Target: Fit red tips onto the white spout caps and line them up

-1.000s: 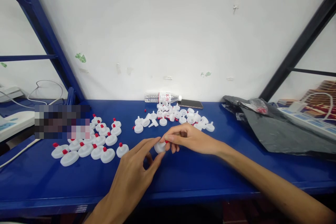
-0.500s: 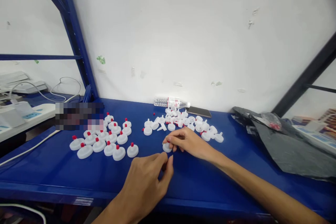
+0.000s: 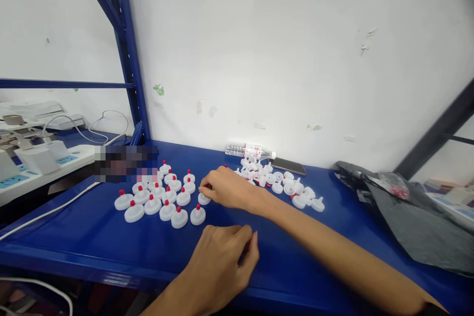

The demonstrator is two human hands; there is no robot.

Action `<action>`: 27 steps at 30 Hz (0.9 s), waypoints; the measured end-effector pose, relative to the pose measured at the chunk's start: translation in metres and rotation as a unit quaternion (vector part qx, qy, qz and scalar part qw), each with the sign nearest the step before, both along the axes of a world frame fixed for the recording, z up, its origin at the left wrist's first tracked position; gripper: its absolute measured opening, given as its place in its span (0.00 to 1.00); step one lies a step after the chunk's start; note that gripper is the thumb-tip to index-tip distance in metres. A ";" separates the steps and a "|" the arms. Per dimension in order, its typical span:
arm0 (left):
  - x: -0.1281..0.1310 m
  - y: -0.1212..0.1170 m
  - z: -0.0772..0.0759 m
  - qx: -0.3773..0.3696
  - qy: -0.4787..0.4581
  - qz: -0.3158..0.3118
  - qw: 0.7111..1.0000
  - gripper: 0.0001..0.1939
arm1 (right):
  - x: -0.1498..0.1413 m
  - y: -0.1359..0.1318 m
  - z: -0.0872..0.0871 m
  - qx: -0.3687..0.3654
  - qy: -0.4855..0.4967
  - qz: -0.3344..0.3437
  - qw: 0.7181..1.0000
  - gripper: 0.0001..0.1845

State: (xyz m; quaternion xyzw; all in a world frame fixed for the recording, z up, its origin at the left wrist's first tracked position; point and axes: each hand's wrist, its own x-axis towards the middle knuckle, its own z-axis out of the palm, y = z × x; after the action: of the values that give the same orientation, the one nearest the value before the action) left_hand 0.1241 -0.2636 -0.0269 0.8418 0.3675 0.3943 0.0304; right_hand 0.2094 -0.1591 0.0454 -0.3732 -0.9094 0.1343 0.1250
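Note:
My right hand (image 3: pixel 226 186) is closed on a white nozzle cap (image 3: pixel 203 199), holding it at the right edge of a group of similar caps; its top is hidden by my fingers. A finished-looking nozzle cap with a red tip (image 3: pixel 197 215) stands upright just in front of it. Several more red-tipped caps (image 3: pixel 152 205) stand upright to the left. Nearer the front edge, my left hand (image 3: pixel 226 259) hovers with thumb and forefinger pinched together; whatever lies between them is hidden. Beyond my right hand lies a loose pile of white nozzle caps (image 3: pixel 277 187) without red tips.
A clear plastic bottle (image 3: pixel 250 150) lies against the wall beside a phone (image 3: pixel 287 166). Dark plastic bags (image 3: pixel 402 222) cover the right side of the blue table (image 3: pixel 92 252). A power strip (image 3: pixel 79 155) and white cable are at left, near a blue metal post (image 3: pixel 129 54).
My right hand has carried the white nozzle cap leftward to the red-tipped group. My left hand stays pinched near the front. The view has shifted slightly left.

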 end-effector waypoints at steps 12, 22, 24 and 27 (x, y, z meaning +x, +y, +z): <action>0.001 0.002 0.000 -0.029 -0.031 0.014 0.999 0.18 | 0.045 0.019 0.001 0.103 -0.056 -0.085 0.989 0.12; -0.004 -0.002 0.005 -0.068 -0.115 0.101 0.986 0.14 | 0.068 0.006 0.045 0.004 -0.033 -0.006 0.999 0.07; -0.003 0.000 0.006 -0.085 -0.126 0.141 0.978 0.30 | 0.075 -0.004 0.062 -0.098 -0.002 0.072 0.993 0.09; -0.003 0.005 0.005 -0.127 -0.091 0.133 0.979 0.28 | 0.080 -0.016 0.076 -0.224 0.022 0.140 0.964 0.10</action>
State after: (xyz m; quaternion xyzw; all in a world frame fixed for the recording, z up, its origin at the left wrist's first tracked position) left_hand 0.1214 -0.2587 -0.0221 0.7353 0.5189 0.4197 0.1180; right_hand 0.2890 -0.1751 0.1216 -0.2576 -0.8963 0.3590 0.0383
